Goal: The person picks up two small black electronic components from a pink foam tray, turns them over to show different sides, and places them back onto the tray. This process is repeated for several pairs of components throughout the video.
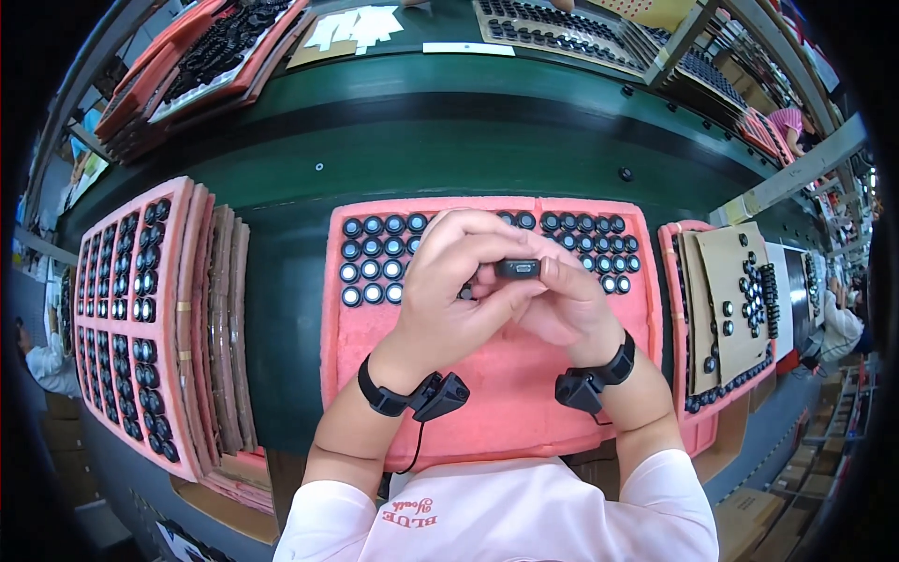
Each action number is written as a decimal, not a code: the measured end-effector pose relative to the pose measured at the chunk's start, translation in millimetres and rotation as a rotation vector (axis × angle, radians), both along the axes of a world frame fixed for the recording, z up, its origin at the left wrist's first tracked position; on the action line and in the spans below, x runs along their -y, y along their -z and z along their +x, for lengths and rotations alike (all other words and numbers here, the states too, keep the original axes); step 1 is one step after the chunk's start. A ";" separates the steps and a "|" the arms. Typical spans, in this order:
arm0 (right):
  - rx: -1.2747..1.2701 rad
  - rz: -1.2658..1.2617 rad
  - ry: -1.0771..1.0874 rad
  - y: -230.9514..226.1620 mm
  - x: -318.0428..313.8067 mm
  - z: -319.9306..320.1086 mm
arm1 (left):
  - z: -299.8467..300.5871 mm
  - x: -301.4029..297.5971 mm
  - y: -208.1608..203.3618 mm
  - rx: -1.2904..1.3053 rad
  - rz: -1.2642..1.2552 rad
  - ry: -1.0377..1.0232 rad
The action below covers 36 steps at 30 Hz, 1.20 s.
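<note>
Head view shows both hands above the pink foam tray [487,412]: left hand [449,300] and right hand [562,304] pinch one small black cylindrical part [518,270] between their fingers. Loosened fingers could drop it among the tray's seated parts [375,262].

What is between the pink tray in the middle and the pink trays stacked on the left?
In the head view, only bare dark green table lies between the middle pink tray and the left stack of pink trays.

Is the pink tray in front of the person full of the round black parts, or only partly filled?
Partly filled. The round black parts occupy only the far rows of the pink tray; its near area is bare foam.
</note>
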State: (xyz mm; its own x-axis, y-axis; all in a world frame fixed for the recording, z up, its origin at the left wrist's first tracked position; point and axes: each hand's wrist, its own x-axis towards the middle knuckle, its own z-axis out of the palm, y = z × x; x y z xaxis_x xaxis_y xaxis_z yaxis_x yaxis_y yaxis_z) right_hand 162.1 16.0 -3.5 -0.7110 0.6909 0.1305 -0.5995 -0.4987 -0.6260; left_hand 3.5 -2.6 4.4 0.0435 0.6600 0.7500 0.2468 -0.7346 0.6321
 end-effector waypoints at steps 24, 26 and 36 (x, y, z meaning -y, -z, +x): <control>0.501 0.527 0.385 -7.9 0.5 25.4 | -7.6 -3.7 -3.2 -0.120 -0.171 0.052; 0.520 0.638 0.456 -6.0 -0.3 24.0 | -9.3 -2.9 -2.9 -0.009 -0.243 0.071; 0.587 0.878 0.563 -3.5 -2.9 24.6 | -14.8 -5.4 -4.5 0.036 -0.315 0.252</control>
